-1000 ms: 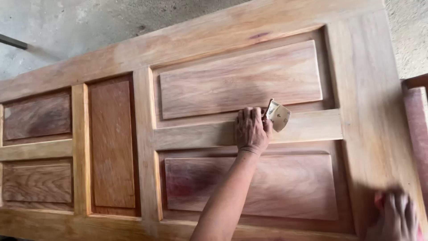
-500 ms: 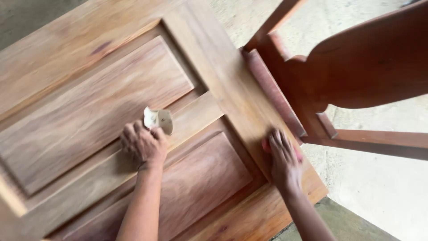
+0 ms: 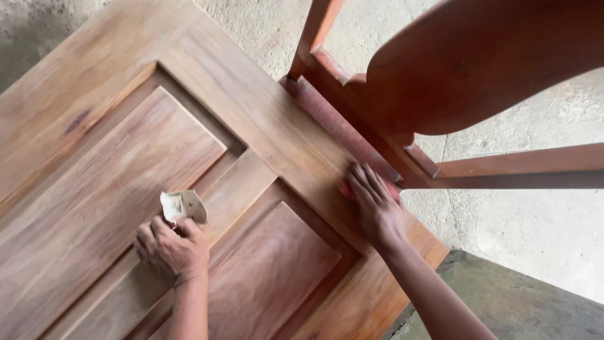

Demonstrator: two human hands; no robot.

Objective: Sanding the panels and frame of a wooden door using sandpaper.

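I see a folded, pale sandpaper (image 3: 183, 206) on the panelled wooden door (image 3: 113, 157), pinched in my left hand (image 3: 171, 249), grip closed. My right hand (image 3: 376, 208) lies flat, fingers spread, at the door's edge.

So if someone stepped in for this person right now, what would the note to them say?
Left hand: pressing folded sandpaper onto the cross rail of the wooden door, which lies flat.
Right hand: flat on the door's edge, fingers over something red, next to a reddish wooden frame.
Done: cannot tell how much has been sanded.
Left: cannot tell; panels and rails look alike from here.
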